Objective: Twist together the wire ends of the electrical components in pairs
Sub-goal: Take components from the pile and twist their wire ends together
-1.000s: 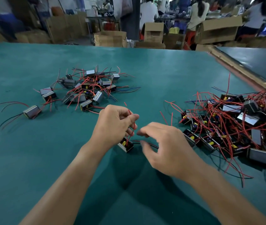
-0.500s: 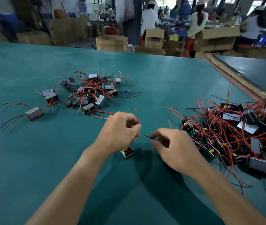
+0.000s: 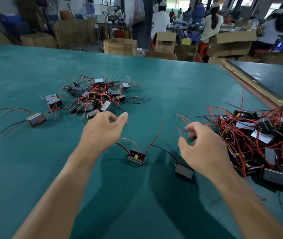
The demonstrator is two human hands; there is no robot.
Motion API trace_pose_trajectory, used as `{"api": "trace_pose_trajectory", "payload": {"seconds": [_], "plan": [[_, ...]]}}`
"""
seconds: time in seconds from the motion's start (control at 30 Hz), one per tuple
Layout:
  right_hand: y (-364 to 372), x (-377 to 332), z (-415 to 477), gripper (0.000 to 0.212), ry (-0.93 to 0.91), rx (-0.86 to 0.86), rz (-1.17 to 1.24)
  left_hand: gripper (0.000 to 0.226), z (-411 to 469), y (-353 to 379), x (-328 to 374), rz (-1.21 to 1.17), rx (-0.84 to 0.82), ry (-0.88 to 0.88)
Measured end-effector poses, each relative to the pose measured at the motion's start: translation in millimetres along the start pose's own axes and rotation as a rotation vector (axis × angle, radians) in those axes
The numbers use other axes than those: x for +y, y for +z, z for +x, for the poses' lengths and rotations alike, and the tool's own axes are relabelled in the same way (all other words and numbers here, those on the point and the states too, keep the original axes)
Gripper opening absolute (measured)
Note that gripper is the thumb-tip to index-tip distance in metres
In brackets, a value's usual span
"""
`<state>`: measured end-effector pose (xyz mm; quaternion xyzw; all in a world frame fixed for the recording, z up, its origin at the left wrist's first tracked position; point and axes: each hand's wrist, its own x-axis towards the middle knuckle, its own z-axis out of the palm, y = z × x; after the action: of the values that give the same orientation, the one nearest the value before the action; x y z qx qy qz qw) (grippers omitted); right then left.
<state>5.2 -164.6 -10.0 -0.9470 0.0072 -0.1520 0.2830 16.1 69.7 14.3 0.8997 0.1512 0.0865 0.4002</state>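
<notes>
While left hand and right hand hover, component between, wires apart.

Beyond the green table, stacked cardboard boxes, workbenches, a dark pillar and bright windows.

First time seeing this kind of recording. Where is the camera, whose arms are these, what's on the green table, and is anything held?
No machine here: a person wears a wide-angle camera on the head, so you look down along their arms. The left hand and right hand hover over the green table, fingers loosely curled; neither plainly grips anything. Between them lies a small component with red and black wires; a second component lies by the right hand. A small pile of such parts sits farther left, a larger tangled pile at the right.
</notes>
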Motion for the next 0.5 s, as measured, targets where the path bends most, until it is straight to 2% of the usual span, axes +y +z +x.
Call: {"api": "trace_pose_trajectory", "payload": {"seconds": [0.07,0.13,0.2,0.27,0.4,0.5], "plan": [[0,2,-1,0.034,0.019,-0.182,-0.161,0.045,-3,0,-1,0.041,-0.112,-0.027],[1,2,-3,0.04,-0.001,-0.284,-0.201,0.038,-4,-1,-2,0.095,-0.212,-0.008],[2,1,-5,0.04,-0.034,-0.321,-0.164,0.025,-5,-2,-4,0.066,-0.277,0.009],[4,0,-6,0.035,-0.06,-0.319,-0.106,0.019,-4,-3,-7,-0.061,-0.314,0.019],[6,1,-3,0.015,-0.059,-0.23,0.067,0.021,-2,0,-6,-0.291,-0.166,0.068],[4,-1,-2,0.014,-0.057,-0.215,0.246,0.027,0,12,-5,-0.462,-0.065,0.081]]}}
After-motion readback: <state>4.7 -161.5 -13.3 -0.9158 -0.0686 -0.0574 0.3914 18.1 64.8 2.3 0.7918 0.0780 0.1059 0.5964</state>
